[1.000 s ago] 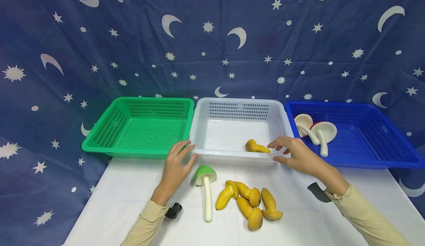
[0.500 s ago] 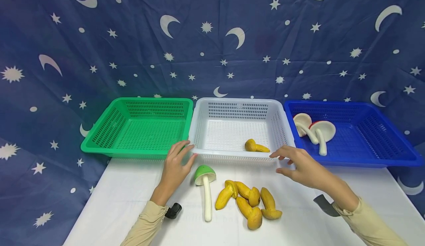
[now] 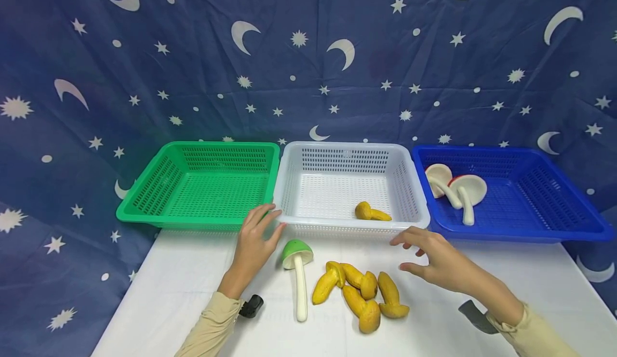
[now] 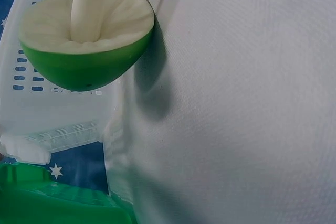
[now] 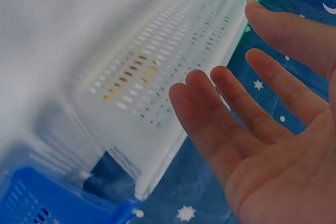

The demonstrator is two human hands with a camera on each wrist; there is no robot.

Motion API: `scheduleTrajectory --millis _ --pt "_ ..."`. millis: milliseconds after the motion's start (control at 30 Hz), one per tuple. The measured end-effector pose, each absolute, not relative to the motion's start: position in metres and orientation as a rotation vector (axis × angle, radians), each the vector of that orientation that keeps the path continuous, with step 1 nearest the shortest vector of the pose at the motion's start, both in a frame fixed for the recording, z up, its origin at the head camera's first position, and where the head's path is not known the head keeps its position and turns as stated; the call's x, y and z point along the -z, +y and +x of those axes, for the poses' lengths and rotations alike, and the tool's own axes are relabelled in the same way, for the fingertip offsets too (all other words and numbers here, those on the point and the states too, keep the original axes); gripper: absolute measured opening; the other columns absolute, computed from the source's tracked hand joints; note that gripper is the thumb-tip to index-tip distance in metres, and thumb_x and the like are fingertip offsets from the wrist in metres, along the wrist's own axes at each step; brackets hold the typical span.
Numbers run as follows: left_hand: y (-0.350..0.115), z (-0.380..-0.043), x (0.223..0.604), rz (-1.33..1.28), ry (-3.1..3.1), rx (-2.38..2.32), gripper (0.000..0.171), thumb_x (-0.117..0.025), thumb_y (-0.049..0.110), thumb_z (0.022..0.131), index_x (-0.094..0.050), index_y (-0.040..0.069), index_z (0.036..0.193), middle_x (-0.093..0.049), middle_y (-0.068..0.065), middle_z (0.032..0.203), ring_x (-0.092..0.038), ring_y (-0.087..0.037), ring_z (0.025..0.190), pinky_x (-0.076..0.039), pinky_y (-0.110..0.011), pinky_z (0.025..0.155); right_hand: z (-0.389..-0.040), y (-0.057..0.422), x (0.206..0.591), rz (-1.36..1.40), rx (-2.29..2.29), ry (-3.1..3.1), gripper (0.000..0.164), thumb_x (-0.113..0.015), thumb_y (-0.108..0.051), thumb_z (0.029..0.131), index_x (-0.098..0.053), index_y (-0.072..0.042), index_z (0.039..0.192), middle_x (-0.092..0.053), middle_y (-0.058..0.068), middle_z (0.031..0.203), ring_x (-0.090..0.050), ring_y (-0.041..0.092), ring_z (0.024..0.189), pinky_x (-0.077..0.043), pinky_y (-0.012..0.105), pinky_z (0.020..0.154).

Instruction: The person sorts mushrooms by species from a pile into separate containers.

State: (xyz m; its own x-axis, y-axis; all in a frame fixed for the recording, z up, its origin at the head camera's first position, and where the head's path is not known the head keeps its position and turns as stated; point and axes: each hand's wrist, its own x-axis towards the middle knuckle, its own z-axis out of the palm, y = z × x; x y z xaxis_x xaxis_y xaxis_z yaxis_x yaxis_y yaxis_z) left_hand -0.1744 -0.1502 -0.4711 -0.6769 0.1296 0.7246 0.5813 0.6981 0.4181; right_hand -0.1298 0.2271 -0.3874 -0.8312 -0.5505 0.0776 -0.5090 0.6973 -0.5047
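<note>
The right hand (image 3: 436, 255) is empty, thumb and fingers well apart; four yellow mushrooms (image 3: 369, 286) lie bunched at its 8 o'clock, so lifting one could roll its neighbours. Whether the left hand (image 3: 255, 242) pinches the white basket (image 3: 328, 221) or merely touches it I cannot tell; a tug could shift it.

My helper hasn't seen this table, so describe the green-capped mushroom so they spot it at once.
Find the white basket between the green basket and blue basket. Just outside its front left corner, beside the left hand, lies the mushroom. Its green cap and white stem stand out from the four yellow mushrooms beside it.
</note>
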Motion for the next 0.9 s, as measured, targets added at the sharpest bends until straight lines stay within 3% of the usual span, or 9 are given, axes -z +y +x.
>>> scheduleTrajectory --millis 367,667,900 --pt "-0.150 -0.174 0.472 -0.538 -2.216 0.849 0.031 -0.077 0.014 0.078 -0.069 0.001 0.105 -0.062 -0.015 0.116 -0.052 -0.033 0.116 -0.040 -0.042 0.103 -0.120 0.226 0.404 -0.912 0.837 2.694 0.041 -0.080 -0.020 0.075 -0.062 -0.018 0.112 -0.061 -0.004 0.110 -0.058 0.017 0.093 -0.054 0.030 0.068" --pt "-0.150 -0.174 0.471 -0.541 -2.209 0.861 0.031 -0.077 0.013 0.078 -0.069 0.000 0.105 -0.062 -0.016 0.116 -0.052 -0.034 0.115 -0.040 -0.043 0.103 -0.110 0.225 0.425 -0.875 0.898 2.611 0.050 -0.081 -0.026 0.075 -0.059 -0.015 0.118 -0.060 0.003 0.114 -0.058 0.024 0.093 -0.054 0.032 0.067" --pt "-0.149 -0.174 0.472 -0.545 -2.196 0.856 0.032 -0.078 0.010 0.076 -0.069 0.000 0.104 -0.063 -0.017 0.115 -0.053 -0.035 0.114 -0.041 -0.045 0.101 -0.104 0.227 0.442 -0.823 0.936 2.580 0.059 -0.081 -0.034 0.073 -0.056 -0.014 0.123 -0.056 0.002 0.116 -0.056 0.025 0.094 -0.052 0.030 0.065"
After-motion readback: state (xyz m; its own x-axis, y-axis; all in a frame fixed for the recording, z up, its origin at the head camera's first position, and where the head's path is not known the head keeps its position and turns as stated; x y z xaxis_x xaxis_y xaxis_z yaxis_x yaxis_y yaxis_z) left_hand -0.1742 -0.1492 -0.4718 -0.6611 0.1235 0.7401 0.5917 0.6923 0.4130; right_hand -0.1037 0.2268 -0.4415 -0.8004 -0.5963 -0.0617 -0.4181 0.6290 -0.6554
